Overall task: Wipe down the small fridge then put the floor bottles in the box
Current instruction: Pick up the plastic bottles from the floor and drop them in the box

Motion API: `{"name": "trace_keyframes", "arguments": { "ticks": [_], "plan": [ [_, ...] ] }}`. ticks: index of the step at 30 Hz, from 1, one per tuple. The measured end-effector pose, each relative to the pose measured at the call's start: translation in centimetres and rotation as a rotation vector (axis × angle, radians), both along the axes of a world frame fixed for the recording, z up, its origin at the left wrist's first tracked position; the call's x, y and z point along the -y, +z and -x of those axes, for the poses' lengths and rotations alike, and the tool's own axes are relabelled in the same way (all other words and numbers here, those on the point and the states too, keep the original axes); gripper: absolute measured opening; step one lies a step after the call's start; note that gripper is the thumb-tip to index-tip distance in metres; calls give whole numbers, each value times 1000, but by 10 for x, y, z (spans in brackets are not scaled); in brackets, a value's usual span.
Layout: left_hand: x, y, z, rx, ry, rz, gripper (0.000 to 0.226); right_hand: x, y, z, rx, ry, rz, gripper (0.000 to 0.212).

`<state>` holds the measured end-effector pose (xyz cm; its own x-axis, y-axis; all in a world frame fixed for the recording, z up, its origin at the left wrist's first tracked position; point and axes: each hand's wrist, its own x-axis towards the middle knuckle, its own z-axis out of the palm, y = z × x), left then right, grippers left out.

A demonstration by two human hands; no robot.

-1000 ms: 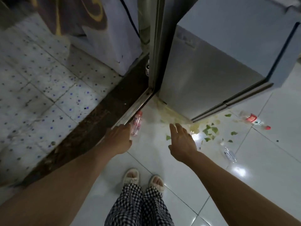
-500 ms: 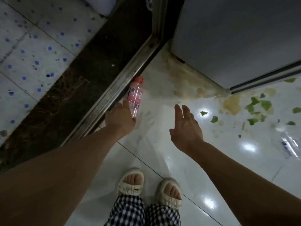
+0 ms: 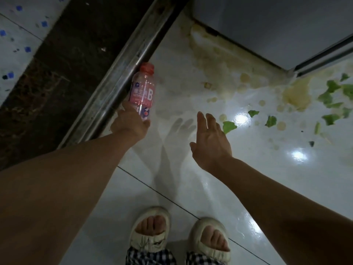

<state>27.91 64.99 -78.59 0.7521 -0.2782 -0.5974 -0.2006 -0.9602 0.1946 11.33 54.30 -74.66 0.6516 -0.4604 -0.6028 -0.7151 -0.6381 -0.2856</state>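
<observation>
At 10 o'clock, dark stone threshold strip (image 3: 63, 77) and metal door rail (image 3: 122, 71) run diagonally; small clear plastic bottle with pink label and red cap (image 3: 142, 90) lies right along the rail, cap toward 12, probably rolled there and stopped against the edge.

Left hand (image 3: 129, 122) is at the bottle's base end, fingers curling under it, thumb side by the rail. Looks like a grip forming or just made; can't tell if the bottle is off the glossy white tiled floor (image 3: 191, 188) yet. Base-end hold makes sense: the rail blocks access from the 9 o'clock side.

Right hand (image 3: 210, 142) at centre: wide, fingers straight, holding nothing, hovering above the floor, likely for balance while bending.

At 1 o'clock, grey small fridge (image 3: 267, 25) stands on the floor, with yellowish spill (image 3: 210, 60) pooled along its base edge. At 3 o'clock, green leaf scraps (image 3: 328, 96) scattered in more spill.

Cream slippers (image 3: 150, 226) at 6 o'clock, clear of the mess.

Judgement: bottle-collection step, first bottle. Box not in view.
</observation>
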Motion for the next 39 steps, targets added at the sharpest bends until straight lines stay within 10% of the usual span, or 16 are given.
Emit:
{"name": "trace_keyframes", "arguments": {
  "ticks": [24, 39],
  "plan": [
    [106, 304, 178, -10, -745, -95, 65, 47, 297, 214, -160, -446, 42, 70],
    [255, 312, 356, -29, -684, -80, 64, 214, 285, 425, -177, -525, 90, 56]
  ]
}}
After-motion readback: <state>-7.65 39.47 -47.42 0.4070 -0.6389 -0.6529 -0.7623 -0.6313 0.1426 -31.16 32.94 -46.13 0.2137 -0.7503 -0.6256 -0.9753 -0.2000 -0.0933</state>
